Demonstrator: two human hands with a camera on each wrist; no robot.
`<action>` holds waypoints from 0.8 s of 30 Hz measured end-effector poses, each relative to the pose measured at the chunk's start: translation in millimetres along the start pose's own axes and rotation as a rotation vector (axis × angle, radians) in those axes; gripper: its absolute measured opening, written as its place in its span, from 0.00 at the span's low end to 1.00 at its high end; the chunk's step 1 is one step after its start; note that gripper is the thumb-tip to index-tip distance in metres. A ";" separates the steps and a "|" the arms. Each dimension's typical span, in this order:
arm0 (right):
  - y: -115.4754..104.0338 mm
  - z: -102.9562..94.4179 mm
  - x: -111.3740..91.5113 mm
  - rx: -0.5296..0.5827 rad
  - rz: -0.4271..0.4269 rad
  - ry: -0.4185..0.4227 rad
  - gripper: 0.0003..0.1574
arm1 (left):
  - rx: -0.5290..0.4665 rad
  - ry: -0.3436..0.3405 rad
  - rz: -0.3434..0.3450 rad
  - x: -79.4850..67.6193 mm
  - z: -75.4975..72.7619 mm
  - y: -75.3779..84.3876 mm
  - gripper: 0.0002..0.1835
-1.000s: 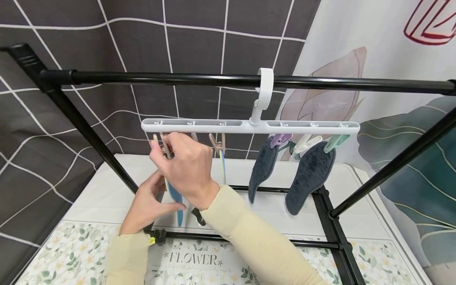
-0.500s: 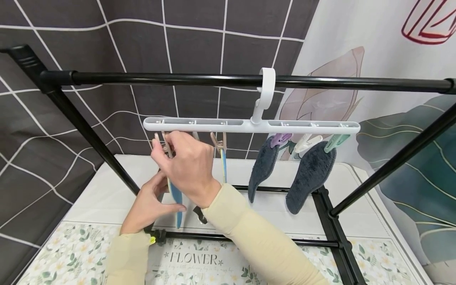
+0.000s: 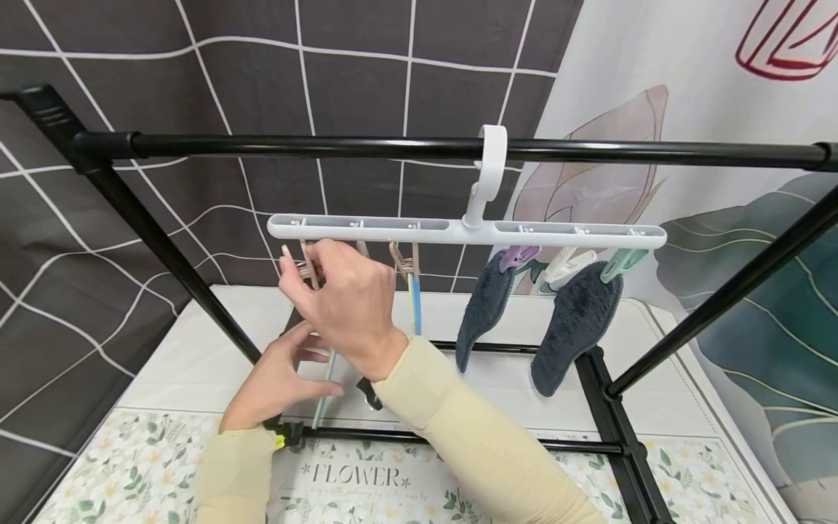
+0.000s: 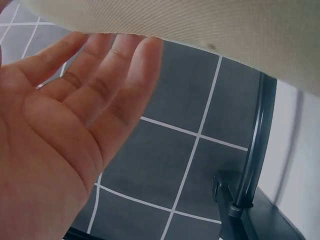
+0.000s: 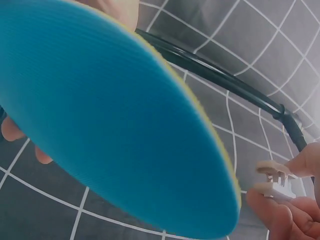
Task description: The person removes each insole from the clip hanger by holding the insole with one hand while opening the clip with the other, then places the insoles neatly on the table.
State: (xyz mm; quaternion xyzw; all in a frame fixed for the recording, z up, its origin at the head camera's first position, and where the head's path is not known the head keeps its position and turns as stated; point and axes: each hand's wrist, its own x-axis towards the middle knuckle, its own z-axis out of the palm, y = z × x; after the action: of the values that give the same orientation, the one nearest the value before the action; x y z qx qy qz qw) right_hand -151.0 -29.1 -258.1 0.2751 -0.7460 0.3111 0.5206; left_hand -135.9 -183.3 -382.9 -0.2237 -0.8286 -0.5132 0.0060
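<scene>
My right hand [image 3: 350, 295] pinches a beige clip [image 5: 272, 189] under the left end of the white hanger [image 3: 425, 231]. My left hand [image 3: 271, 382] is just below it, thumb and fingers at a blue insole [image 5: 115, 115] with a yellowish edge. That insole appears nearly edge-on in the head view and fills much of the right wrist view, its rounded end close to the clip. The left palm shows in the left wrist view, fingertips hidden behind a cream ribbed surface [image 4: 200, 30]. Another blue-and-yellow insole [image 3: 415, 302] hangs from a neighbouring clip.
The hanger hooks over a black rack bar [image 3: 294, 145]. Two dark plush insoles [image 3: 576, 320] hang from clips on its right half. A slanted black post [image 3: 177, 255] stands left of my hands, above a floral mat [image 3: 144, 451]. Gridded dark cloth [image 3: 360, 87] hangs behind.
The blue insole by my left hand has turned from showing its blue face to nearly edge-on. The hanger has shifted slightly right; both hands have stayed nearly in place.
</scene>
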 end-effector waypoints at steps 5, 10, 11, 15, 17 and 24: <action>-0.2 0.9 -0.7 -0.002 0.009 0.015 0.14 | 0.054 -0.010 0.005 -0.5 0.3 9.5 0.49; 0.9 2.9 -2.2 0.009 -0.005 0.028 0.14 | 0.099 -0.014 0.017 0.4 0.9 9.8 0.49; 1.2 3.2 -2.4 0.020 -0.009 0.024 0.14 | 0.102 -0.012 0.022 0.8 1.4 5.0 0.49; 1.9 2.9 -3.0 0.053 -0.018 0.002 0.14 | 0.107 -0.007 0.022 0.5 1.5 0.7 0.48; 2.5 2.5 -3.5 0.070 -0.011 -0.007 0.13 | 0.108 -0.007 0.027 0.2 1.7 0.3 0.47; 3.8 -0.4 -5.3 0.181 0.050 -0.034 0.14 | 0.142 -0.005 0.032 -0.2 4.0 1.7 0.45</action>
State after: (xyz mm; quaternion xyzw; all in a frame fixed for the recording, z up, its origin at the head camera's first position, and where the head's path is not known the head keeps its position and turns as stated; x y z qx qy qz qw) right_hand -151.9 -25.8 -263.7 0.3075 -0.7300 0.3856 0.4731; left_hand -134.2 -179.3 -383.4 -0.2371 -0.8594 -0.4522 0.0277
